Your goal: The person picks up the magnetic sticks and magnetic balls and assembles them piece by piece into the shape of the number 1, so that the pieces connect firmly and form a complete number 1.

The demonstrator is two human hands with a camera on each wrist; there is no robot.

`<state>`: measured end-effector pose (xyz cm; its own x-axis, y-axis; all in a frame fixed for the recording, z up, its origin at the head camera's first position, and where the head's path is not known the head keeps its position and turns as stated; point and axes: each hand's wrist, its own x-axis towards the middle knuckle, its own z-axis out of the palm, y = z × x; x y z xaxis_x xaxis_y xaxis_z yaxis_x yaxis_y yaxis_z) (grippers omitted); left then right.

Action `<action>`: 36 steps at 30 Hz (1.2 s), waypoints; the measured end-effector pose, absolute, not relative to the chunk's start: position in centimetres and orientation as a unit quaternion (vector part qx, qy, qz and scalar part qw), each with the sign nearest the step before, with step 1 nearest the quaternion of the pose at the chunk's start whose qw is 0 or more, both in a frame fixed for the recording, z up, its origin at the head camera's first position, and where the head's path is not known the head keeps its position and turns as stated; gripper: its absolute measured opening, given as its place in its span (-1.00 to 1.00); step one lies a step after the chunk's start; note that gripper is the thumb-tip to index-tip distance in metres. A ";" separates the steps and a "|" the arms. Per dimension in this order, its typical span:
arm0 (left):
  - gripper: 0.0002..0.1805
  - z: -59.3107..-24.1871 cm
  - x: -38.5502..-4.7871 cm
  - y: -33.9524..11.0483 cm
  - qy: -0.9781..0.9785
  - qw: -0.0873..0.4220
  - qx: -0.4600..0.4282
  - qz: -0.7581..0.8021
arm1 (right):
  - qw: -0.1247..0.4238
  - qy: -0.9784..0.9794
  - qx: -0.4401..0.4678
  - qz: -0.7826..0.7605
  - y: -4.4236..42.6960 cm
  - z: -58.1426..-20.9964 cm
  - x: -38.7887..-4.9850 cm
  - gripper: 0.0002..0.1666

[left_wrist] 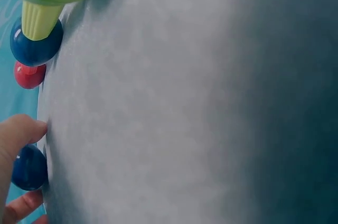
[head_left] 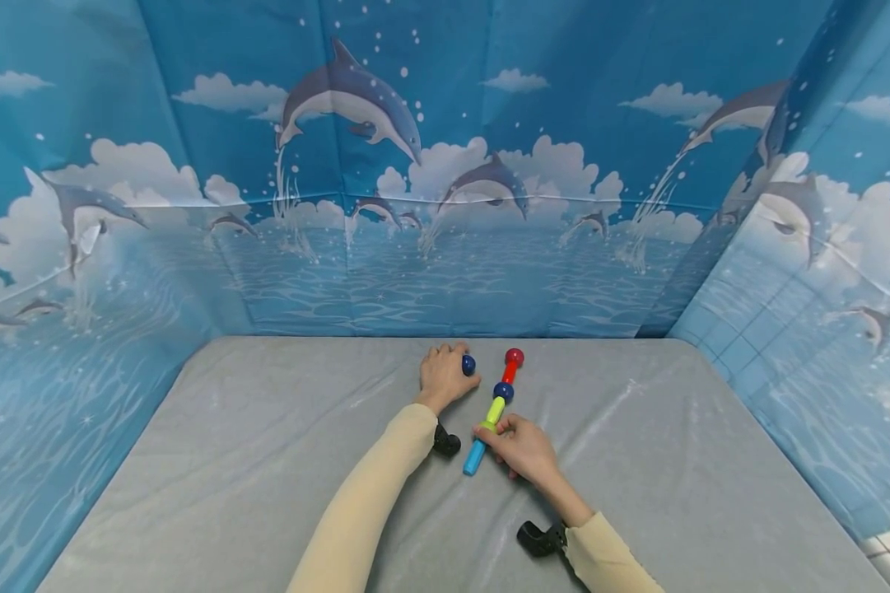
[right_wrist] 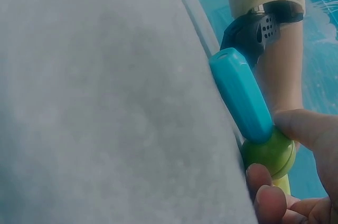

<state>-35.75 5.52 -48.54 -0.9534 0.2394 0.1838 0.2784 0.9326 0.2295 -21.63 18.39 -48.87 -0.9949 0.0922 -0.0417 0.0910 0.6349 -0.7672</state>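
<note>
A chain of toy sticks and balls lies slantwise on the grey table. From its far end come a red ball (head_left: 514, 357), a red stick (head_left: 510, 374), a dark blue ball (head_left: 504, 391), a yellow-green stick (head_left: 496, 410), a green ball (right_wrist: 269, 154) and a light blue stick (head_left: 474, 458). My right hand (head_left: 526, 449) pinches the green ball between thumb and fingers. Left of the chain, my left hand (head_left: 443, 377) holds a separate dark blue ball (left_wrist: 30, 167), its thumb on one side and fingers on the other.
The grey-covered table (head_left: 267, 461) spreads out on both sides of the hands. Behind it hangs a blue curtain (head_left: 430, 272) printed with dolphins. Black wrist devices, one on the left wrist (head_left: 446, 441) and one on the right wrist (head_left: 539, 539), sit close above the table.
</note>
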 end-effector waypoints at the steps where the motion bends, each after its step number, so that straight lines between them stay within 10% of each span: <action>1: -0.40 -48.5 -35.7 5.5 -0.980 0.077 -0.133 -0.127 | 0.001 -0.904 -0.050 0.425 18.4 -48.9 -21.6 -0.49; 36: -0.56 -48.8 -33.9 2.3 -0.956 0.081 -0.151 -0.240 | 0.012 -0.906 -0.045 0.420 18.5 -49.2 -21.8 -0.47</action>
<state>-33.91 2.31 -48.83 -0.9415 0.2496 0.2264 0.3269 0.8397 0.4336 -21.75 18.48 -49.24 -0.9957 0.0913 -0.0157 0.0710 0.6426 -0.7629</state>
